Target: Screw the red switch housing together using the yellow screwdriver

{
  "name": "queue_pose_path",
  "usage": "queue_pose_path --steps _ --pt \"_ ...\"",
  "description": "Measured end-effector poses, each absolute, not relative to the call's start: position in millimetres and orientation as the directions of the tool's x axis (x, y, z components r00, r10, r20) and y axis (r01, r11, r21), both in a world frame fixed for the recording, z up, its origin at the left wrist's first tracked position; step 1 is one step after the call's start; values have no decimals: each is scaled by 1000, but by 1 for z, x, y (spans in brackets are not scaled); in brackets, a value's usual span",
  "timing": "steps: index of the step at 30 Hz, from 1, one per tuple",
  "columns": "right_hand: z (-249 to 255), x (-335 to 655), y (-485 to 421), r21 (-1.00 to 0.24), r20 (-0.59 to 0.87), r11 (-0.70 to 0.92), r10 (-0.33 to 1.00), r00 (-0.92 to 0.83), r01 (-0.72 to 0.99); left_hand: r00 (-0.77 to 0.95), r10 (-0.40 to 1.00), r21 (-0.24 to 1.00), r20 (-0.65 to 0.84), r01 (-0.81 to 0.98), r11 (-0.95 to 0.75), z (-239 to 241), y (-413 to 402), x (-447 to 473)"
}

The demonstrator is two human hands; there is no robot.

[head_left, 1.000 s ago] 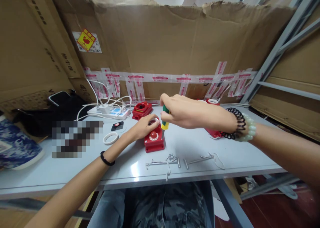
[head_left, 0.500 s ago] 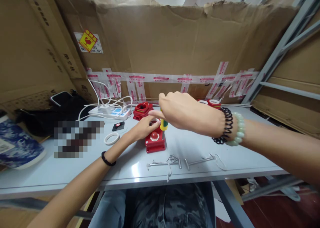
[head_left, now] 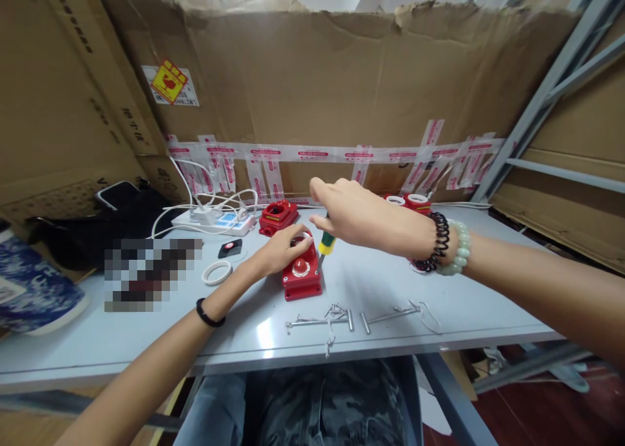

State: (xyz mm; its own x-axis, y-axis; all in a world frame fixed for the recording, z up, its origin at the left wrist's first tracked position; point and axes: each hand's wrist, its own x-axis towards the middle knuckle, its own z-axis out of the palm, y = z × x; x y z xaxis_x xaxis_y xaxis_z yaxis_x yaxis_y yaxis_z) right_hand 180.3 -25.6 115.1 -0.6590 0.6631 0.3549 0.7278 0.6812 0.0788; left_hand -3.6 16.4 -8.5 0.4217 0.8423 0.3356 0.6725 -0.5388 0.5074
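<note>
Screwdriver (head_left: 326,243) tip at the right edge of a red button box (head_left: 300,280)

Right hand (head_left: 359,218) closed around the screwdriver's handle, shaft tilted down toward the box; left hand (head_left: 280,249) curled over the box's far end, gripping it; the box lies flat mid-table (head_left: 439,290); loose screws (head_left: 336,314) just in front of it; white ring (head_left: 217,271) to its left; second red box (head_left: 278,215) behind.

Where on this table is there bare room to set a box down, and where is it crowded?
Bare: the table right of the screws, and front left, nearer than the white ring. Crowded: round the power strip, back left, and the red box.
</note>
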Motion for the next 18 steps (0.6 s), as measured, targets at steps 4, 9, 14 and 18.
queue_pose_path --steps 4,9,14,18 --pt "120 183 -21 -37 326 819 552 -768 573 432 836 501 338 669 -548 -10 18 -5" --pt "121 180 -27 -55 299 850 514 -804 524 430 835 491 344 676 -550 -13 22 -6" --pt "120 176 -28 -11 314 765 614 -724 644 436 830 495 347 667 -557 -14 23 -6" --pt "125 177 -29 -82 248 841 537 -806 535 450 824 506 346 650 -567 -13 23 -6"
